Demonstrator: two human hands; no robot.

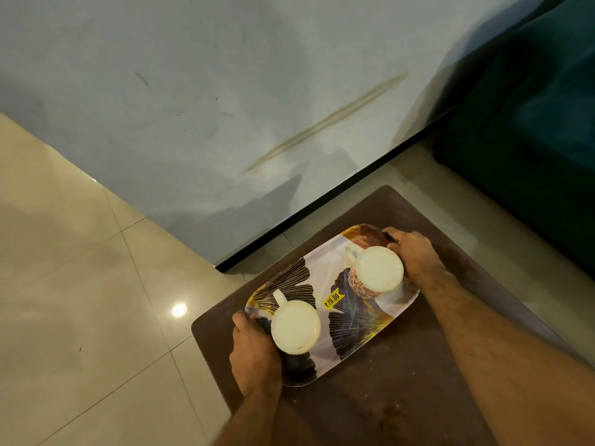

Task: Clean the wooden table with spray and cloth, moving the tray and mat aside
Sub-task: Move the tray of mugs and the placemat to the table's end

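The tray (333, 304), carrying two mugs (295, 326), is gripped at its ends by the left hand (254, 355) and right hand (415, 255) above the dark worktop (402, 397).

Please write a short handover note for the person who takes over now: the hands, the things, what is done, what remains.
Left hand grips the tray's near-left end; right hand grips its far-right end.
Two cups stand on the tray: one by the left hand, one by the right.
The tray sits over the dark table.
No spray, cloth or mat in view.
Done: tray grasped.
Left: move it aside, then spray and wipe.
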